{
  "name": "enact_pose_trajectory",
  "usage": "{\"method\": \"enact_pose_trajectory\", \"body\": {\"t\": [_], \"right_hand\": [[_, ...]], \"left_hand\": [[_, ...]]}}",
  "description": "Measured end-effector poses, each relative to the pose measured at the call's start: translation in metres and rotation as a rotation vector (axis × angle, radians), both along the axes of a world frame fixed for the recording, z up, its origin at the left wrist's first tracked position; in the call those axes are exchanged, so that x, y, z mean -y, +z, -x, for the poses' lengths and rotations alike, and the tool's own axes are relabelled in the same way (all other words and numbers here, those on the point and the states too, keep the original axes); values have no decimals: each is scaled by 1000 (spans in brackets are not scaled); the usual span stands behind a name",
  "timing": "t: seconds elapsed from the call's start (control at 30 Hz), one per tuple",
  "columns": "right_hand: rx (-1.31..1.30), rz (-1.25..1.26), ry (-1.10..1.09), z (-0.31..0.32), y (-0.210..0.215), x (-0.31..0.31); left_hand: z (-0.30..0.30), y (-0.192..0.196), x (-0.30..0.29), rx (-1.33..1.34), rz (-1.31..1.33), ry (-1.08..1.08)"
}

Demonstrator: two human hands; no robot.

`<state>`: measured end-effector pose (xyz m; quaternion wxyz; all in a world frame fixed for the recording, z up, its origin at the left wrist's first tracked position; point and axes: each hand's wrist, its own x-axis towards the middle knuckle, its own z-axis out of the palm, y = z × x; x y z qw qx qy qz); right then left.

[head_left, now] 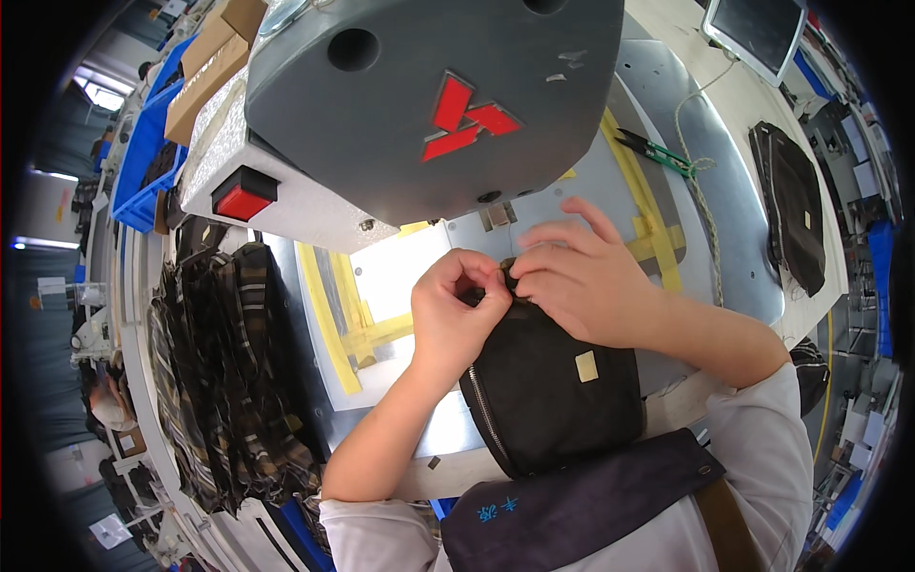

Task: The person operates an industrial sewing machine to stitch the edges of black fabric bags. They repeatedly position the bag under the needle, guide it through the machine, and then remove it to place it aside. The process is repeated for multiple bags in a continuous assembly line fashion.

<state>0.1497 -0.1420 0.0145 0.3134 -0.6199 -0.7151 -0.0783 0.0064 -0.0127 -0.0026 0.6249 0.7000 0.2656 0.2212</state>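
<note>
A black fabric bag with a zipper down its left side and a small cream label lies close to my body, over the front of the machine bed. At its far end my left hand pinches the bag's dark end piece between thumb and forefinger. My right hand grips the same end from the other side, its outer fingers raised and apart. The exact piece between the fingertips is too small to make out. Just beyond my hands is the small metal plate beneath the grey sewing machine head.
Yellow tape strips mark the machine bed. Thread snips lie beside a cord at the right, with another black bag farther right. Plaid fabric pieces hang at the left, near a red button. A screen stands back right.
</note>
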Motion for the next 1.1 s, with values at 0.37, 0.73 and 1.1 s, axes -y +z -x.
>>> {"method": "enact_pose_trajectory", "body": {"t": [0.37, 0.73, 1.1], "right_hand": [[-302, 116, -88, -3, -3, 1], [91, -104, -53, -5, -8, 2], [-3, -139, -15, -3, -9, 6]], "left_hand": [[3, 1, -12, -34, 69, -243], [3, 0, -2, -48, -207, -51], [4, -1, 1, 115, -847, -128]]}}
